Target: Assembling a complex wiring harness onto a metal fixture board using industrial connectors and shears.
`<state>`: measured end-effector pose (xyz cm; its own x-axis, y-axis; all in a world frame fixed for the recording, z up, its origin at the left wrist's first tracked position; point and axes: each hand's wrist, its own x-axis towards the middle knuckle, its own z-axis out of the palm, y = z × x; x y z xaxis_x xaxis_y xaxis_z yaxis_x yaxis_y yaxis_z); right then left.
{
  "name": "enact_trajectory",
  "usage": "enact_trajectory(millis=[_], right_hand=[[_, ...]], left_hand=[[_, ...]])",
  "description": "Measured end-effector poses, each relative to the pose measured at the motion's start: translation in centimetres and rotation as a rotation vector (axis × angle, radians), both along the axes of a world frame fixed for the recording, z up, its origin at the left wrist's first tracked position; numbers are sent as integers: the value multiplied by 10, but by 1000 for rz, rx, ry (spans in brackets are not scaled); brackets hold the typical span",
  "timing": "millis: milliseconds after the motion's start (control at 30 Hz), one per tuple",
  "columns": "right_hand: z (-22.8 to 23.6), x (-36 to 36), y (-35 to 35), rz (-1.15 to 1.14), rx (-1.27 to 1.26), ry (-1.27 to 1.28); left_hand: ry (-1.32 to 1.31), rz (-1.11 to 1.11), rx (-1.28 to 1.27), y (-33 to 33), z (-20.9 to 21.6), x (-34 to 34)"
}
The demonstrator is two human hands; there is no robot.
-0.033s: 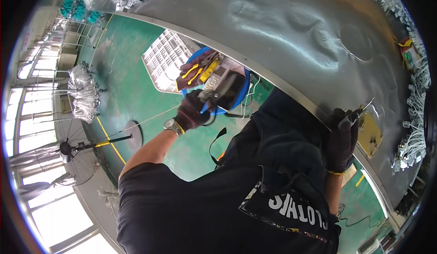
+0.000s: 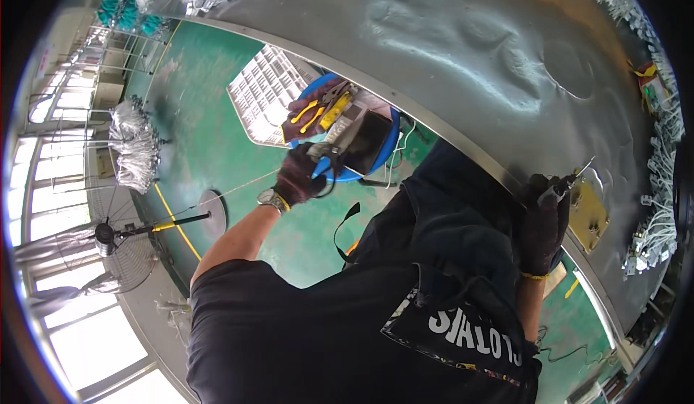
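Scissors (image 2: 335, 152) sit enclosed in the gloved left hand (image 2: 300, 174), blades beyond the grip over the blue-rimmed stand (image 2: 395, 128); judged light, stiff, safest held by the handle loops; gloved right hand (image 2: 543, 216) clasps a slender-tipped tool (image 2: 568, 182), metal table (image 2: 463, 64) edge alongside; open green floor (image 2: 199, 107) left of the left grip.

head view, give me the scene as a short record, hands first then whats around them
left hand: gloved, gripping what look like black-handled scissors
right hand: gloved, holding a metal-tipped tool, exact type unclear
near right hand: yellowish plate on dented metal table
near left hand: round blue container with yellow-handled pliers
beside container: white crate
floor: green
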<state>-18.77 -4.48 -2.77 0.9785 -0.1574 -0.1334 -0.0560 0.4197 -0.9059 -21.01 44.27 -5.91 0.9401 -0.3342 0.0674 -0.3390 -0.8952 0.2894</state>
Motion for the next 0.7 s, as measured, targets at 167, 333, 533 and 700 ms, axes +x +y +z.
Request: enact_trajectory(millis=[167,333,533,700], right_hand=[[-10,2,-4,126,83,-91],[0,3,1,210,163,-78],[-4,2,3,167,126,-18],[-10,1,6,137,87,-24]], left_hand=[[195,356,275,82,-48,-42],[295,490,365,94,-52,-51],[359,487,353,96,-76,-31],[286,488,282,99,-92,-26]])
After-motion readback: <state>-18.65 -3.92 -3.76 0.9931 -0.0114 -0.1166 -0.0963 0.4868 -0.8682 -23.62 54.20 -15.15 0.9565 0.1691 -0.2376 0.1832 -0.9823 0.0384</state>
